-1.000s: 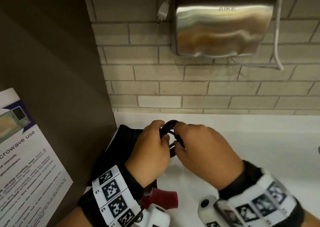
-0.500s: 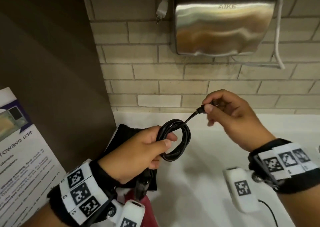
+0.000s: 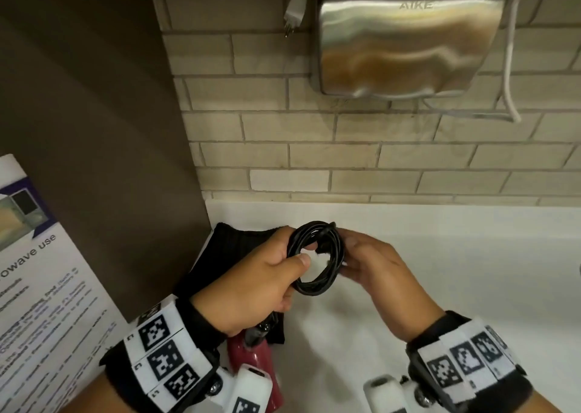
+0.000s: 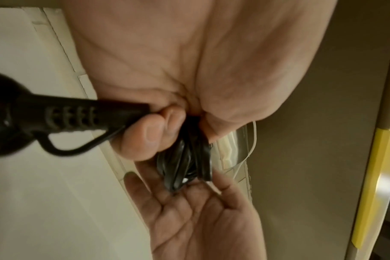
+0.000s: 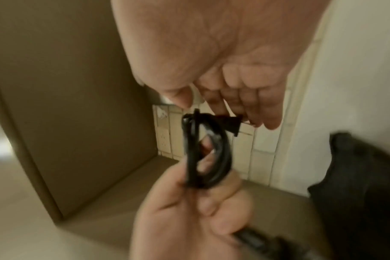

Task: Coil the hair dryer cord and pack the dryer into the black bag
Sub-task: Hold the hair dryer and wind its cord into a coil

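Note:
My left hand point(image 3: 267, 274) grips a coil of black cord point(image 3: 317, 258) above the white counter, thumb across the loops. My right hand point(image 3: 371, 261) sits against the coil's right side. Its fingers point(image 5: 252, 105) are fairly straight and touch the plug end point(image 5: 229, 123) that sticks out of the coil point(image 5: 203, 149). The left wrist view shows the right palm point(image 4: 200, 211) spread under the coil point(image 4: 185, 161), and the cord's ribbed strain relief point(image 4: 78, 119) running out of my left fist. The red hair dryer point(image 3: 251, 359) hangs below my left wrist, mostly hidden. Behind my left hand lies the black bag point(image 3: 239, 246).
A white counter point(image 3: 456, 271) runs along a brick wall. A steel wall hand dryer point(image 3: 408, 35) with a white cable and plug point(image 3: 294, 6) hangs above. A dark panel point(image 3: 94, 129) stands at the left, with a printed microwave notice point(image 3: 37, 286) beside it.
Half a second ago my right hand held the plug end up and to the right, the tail stretched out. It has come back down to the coil and the tail now lies on the loops.

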